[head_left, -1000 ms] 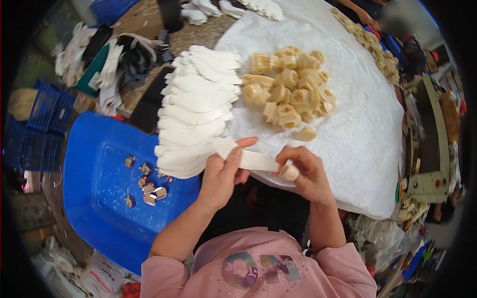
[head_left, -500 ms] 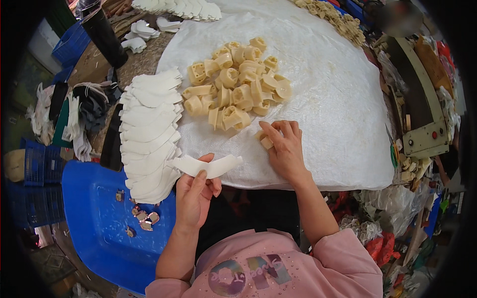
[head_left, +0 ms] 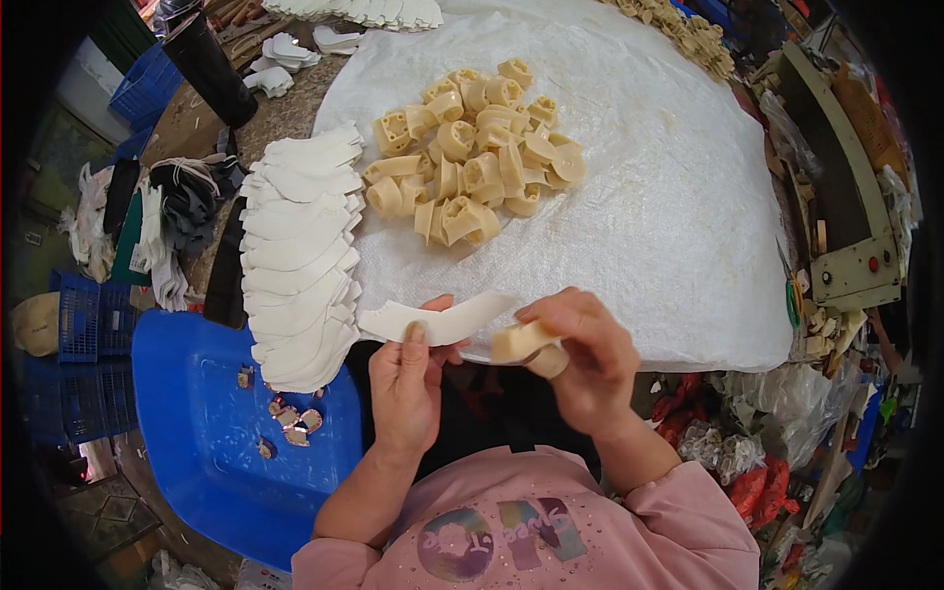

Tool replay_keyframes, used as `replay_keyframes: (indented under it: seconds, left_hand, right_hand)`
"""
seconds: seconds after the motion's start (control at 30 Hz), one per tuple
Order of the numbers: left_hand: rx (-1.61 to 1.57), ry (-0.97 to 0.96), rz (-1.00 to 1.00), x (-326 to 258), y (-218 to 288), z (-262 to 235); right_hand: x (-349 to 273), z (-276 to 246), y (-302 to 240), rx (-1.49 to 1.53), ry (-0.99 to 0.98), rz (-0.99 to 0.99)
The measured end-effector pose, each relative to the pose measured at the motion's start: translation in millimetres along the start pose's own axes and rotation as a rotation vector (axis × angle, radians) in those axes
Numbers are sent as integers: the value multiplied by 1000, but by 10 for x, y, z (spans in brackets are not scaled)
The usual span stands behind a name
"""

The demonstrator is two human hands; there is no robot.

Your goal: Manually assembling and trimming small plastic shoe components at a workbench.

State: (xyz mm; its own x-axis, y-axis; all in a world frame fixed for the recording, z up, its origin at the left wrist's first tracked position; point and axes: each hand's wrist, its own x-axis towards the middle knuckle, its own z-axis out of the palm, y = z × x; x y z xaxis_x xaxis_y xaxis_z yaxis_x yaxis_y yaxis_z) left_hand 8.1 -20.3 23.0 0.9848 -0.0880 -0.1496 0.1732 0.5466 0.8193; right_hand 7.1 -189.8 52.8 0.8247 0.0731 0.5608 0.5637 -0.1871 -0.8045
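While the white woven cloth [head_left: 629,197] covers the round work table, a flat white curved piece of sheet material [head_left: 438,320] is held just over the table's near edge. It is pinched by the left hand [head_left: 408,383], whose thumb is pressed on top near the middle of the piece and whose fingers are closed under it, so the hand is shut firmly around it. A small cream-coloured moulded plastic block [head_left: 526,344] is gripped by the right hand [head_left: 585,359]; the fingers are curled tightly over it and only its left end and a rounded lower part can be seen. The right tip of the white piece is brought just beside the cream block, but whether the two are touching cannot be told.

A heap of the same cream plastic blocks [head_left: 472,162] is laid on the cloth, well apart from the hands. A fanned stack of flat white cut pieces [head_left: 295,256] is placed along the left edge of the cloth, near the left hand. A blue plastic tray [head_left: 197,442] is seen below this stack, at the person's left, and a few small shiny metal parts [head_left: 290,423] are lying in it. A pink sweater with a glittering print [head_left: 531,531] is worn by the person.
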Motion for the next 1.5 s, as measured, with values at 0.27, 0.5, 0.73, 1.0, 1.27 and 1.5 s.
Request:
replay_keyframes:
  seconds: [0.27, 0.5, 0.73, 1.0, 1.27, 1.5]
  left_hand:
    - [-30, -133, -19, -150, 109, 132]
    - [97, -151, 13, -190, 138, 169]
    - [499, -146, 124, -224, 136, 105]
    - [711, -109, 370, -144, 244, 133]
    - [773, -15, 220, -192, 191, -27]
    - [839, -80, 300, -146, 134, 5]
  right_hand:
    - [-50, 273, 164, -80, 81, -307]
    - [-67, 294, 165, -133, 105, -335]
    - [-56, 281, 226, -296, 90, -381]
    - [-66, 260, 267, -355, 57, -322]
    - [38, 158, -123, -679, -352, -124]
    - [47, 172, -75, -721, -479, -89]
